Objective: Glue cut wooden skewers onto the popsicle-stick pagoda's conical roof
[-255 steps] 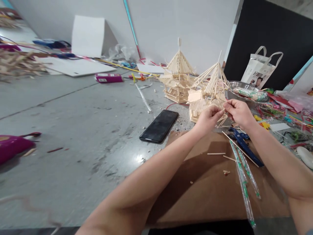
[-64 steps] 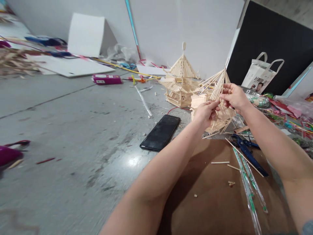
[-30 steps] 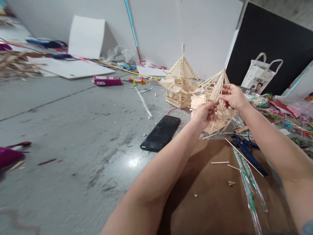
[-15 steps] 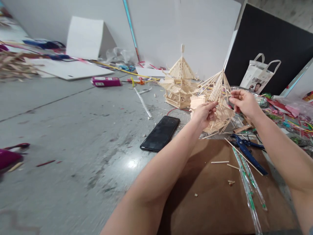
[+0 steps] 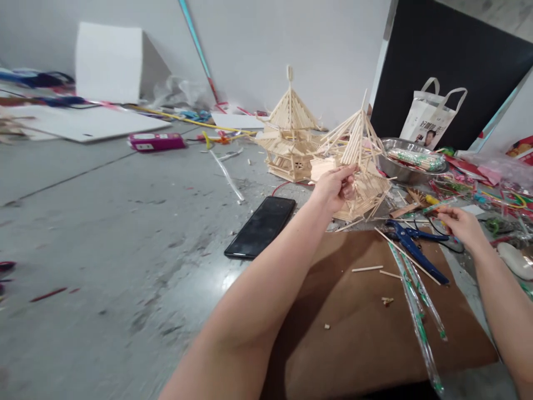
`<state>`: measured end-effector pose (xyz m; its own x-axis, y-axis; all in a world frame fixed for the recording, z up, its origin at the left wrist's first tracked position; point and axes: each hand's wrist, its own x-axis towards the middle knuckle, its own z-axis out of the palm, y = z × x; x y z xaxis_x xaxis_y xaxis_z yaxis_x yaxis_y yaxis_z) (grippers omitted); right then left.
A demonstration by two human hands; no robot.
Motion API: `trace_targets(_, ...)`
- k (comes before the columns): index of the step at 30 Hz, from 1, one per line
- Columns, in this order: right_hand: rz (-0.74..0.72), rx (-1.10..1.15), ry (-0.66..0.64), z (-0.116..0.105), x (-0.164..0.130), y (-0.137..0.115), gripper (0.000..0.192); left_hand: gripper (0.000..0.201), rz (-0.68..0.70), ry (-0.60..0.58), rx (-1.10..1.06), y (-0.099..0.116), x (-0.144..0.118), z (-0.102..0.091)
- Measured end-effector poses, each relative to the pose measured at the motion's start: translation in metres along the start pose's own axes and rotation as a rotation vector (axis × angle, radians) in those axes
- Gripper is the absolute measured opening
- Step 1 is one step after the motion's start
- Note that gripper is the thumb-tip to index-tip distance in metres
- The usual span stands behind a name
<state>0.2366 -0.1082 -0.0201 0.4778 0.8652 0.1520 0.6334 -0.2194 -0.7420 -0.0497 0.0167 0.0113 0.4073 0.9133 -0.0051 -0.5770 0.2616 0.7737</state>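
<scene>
My left hand [image 5: 335,186] pinches the lower edge of a pointed roof frame [image 5: 356,139] built from thin wooden sticks. That frame rises over a stick-built base [image 5: 368,191], whose near side is partly covered by my hand. Out to the right, my right hand [image 5: 462,225] has its fingers closed at a small yellow-and-orange item [image 5: 433,200] near a black cord; what exactly they grip is hidden. Behind the left hand stands a finished-looking stick pagoda [image 5: 291,128] with a tall finial. Blue cutting pliers [image 5: 418,253] lie between my arms.
A black phone [image 5: 261,226] lies left of the brown board [image 5: 333,355], which bears stick pieces and clear wrappers [image 5: 420,333]. A metal bowl [image 5: 406,172] of wrapped sticks stands behind the right hand, before a paper bag [image 5: 428,119]. Loose clutter spreads along the right.
My right hand has left the roof frame and moved right and down to the yellow-tipped item. The left hand keeps its hold on the frame. The view has turned slightly right.
</scene>
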Motion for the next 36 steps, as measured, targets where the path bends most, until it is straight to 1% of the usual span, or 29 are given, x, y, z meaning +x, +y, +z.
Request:
trace_targets(3, 0.021, -0.353, 0.037, 0.001, 0.003, 0.026, 0.031, 0.012, 0.007, -0.007, 0.006, 0.001, -0.001, 0.0)
trace_targets(5, 0.004, -0.528, 0.057, 0.003, 0.005, 0.04, 0.029, 0.012, 0.006, 0.0, 0.014, 0.002, -0.001, 0.0)
trace_targets(8, -0.011, -0.64, 0.057, 0.005, 0.008, 0.053, 0.032, 0.011, -0.001, 0.012, 0.017, 0.003, -0.001, 0.0)
trace_targets(11, 0.001, -0.703, 0.046, 0.006, 0.01, 0.056, 0.038, 0.014, -0.01, 0.02, 0.02, 0.003, 0.0, -0.001)
trace_targets(16, -0.009, -0.758, 0.046, 0.007, 0.006, 0.048, 0.038, 0.012, -0.016, 0.033, 0.005, 0.003, 0.0, 0.001)
trace_targets(19, -0.101, -0.754, 0.012, 0.007, 0.001, 0.043, 0.035, 0.011, -0.024, 0.034, -0.002, 0.003, -0.001, 0.003)
trace_targets(22, -0.199, -0.705, -0.074, 0.007, -0.003, 0.04, 0.036, 0.015, -0.031, 0.025, 0.0, 0.003, -0.002, 0.004)
trace_targets(25, -0.222, -0.65, -0.099, 0.007, -0.006, 0.038, 0.034, 0.016, -0.028, 0.022, -0.006, 0.002, -0.002, 0.003)
trace_targets(28, -0.236, -0.588, -0.124, 0.004, -0.012, 0.032, 0.027, 0.015, -0.025, 0.021, -0.014, 0.002, -0.001, 0.002)
trace_targets(30, -0.249, -0.552, -0.185, 0.003, -0.017, 0.026, 0.025, 0.014, -0.022, 0.022, -0.016, 0.002, -0.001, 0.002)
trace_targets(34, -0.271, -0.539, -0.343, 0.008, -0.028, 0.011, 0.027, 0.013, -0.017, 0.024, -0.012, 0.001, 0.0, 0.002)
trace_targets(36, -0.285, -0.569, -0.369, 0.013, -0.031, 0.006, 0.028, 0.012, -0.015, 0.024, -0.008, 0.001, 0.001, 0.002)
